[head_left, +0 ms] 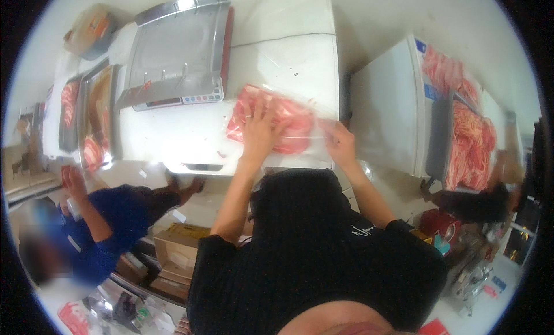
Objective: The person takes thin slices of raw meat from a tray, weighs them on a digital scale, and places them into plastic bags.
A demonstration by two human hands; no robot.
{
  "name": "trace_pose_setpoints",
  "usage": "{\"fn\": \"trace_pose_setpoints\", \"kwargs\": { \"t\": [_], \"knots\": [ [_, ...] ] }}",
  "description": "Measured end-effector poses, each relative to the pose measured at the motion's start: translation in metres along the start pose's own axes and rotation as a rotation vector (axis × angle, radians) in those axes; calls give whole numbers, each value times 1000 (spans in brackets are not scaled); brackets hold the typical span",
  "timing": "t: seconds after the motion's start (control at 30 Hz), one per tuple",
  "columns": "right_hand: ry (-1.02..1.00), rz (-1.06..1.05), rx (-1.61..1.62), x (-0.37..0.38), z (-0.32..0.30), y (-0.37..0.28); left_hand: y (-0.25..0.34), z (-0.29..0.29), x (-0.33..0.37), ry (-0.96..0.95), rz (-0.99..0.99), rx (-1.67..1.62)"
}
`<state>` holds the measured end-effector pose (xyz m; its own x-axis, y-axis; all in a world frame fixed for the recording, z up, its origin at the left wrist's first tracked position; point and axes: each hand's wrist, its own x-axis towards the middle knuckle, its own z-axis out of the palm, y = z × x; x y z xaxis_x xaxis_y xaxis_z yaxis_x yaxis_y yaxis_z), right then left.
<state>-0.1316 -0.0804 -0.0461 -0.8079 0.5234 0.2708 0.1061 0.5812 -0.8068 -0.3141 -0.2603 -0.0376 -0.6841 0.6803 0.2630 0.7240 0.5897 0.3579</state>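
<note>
A clear plastic bag (317, 109) of sliced red meat (295, 124) lies flat at the front of the white table. My left hand (261, 133) presses on the bag's left part, fingers spread over the meat. At the bag's right end, my right hand (340, 143) is closed, pinching the clear plastic near the table's right front corner. Some of the meat is hidden under my left hand.
A metal-topped scale (176, 52) stands behind and left of the bag, its cable crossing the table. Trays with meat (97, 118) sit further left, near a co-worker in blue (109, 219). On the right, a white chest (386, 101) adjoins a grey tray (441, 141) piled with meat.
</note>
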Motion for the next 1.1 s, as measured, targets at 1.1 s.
{"fn": "trace_pose_setpoints", "kwargs": {
  "t": [1.1],
  "knots": [
    [-545,2,14,75,-50,60,130,51,-126,-50,-1076,-1175]
  ]
}}
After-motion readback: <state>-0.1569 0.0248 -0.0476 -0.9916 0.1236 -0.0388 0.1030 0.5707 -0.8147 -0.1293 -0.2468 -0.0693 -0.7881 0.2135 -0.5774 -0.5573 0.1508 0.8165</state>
